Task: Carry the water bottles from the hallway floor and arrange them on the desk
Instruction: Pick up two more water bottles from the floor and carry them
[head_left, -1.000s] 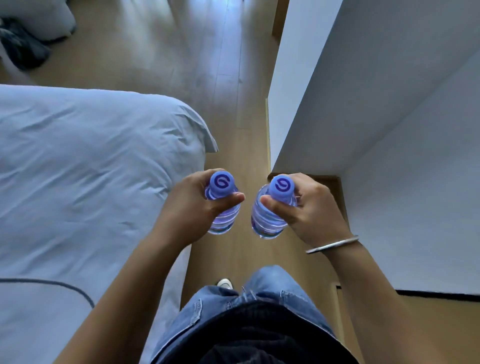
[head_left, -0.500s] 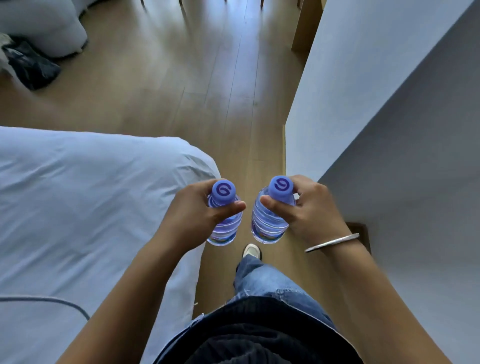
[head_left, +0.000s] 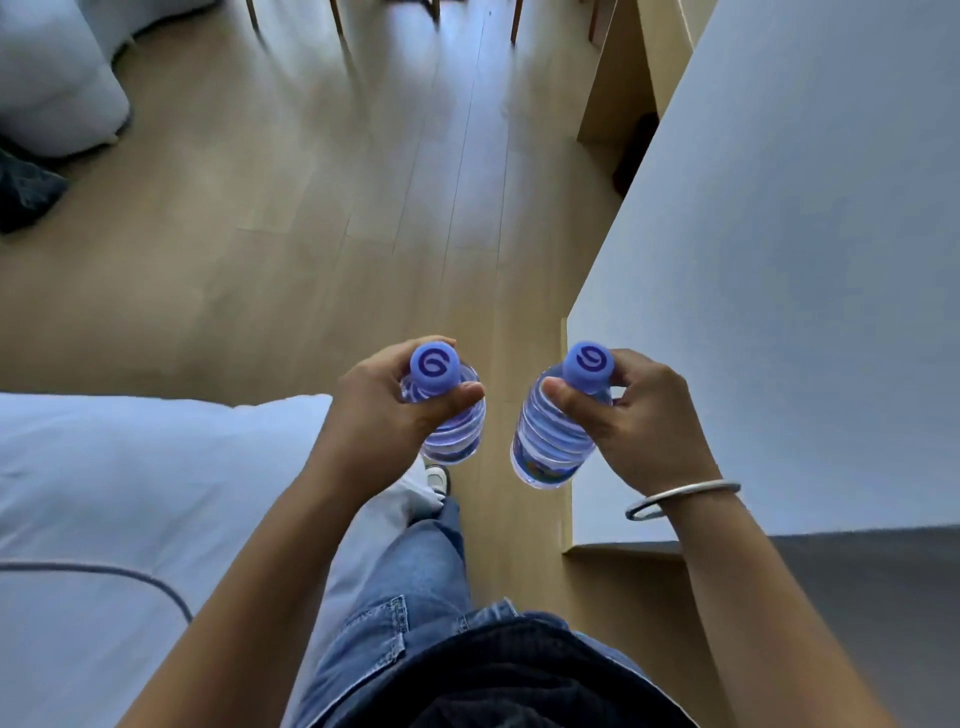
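Both bottles now held wider apart, w/ more wood plank floor (head_left: 311, 218) in view ahead. Left hand (head_left: 379, 410) grips one clear ribbed blue-capped water bottle (head_left: 452, 431), right hand (head_left: 639, 426) the other (head_left: 550, 447), both upright over the floor. White-sheeted bed (head_left: 130, 493) close on left, white wall corner (head_left: 753, 312) on right.

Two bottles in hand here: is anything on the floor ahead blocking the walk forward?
Nothing visible does. The left hand and right hand each grip a clear blue-capped water bottle. The wooden floor ahead lies bare between the white bed and white wall; no desk is identifiable.
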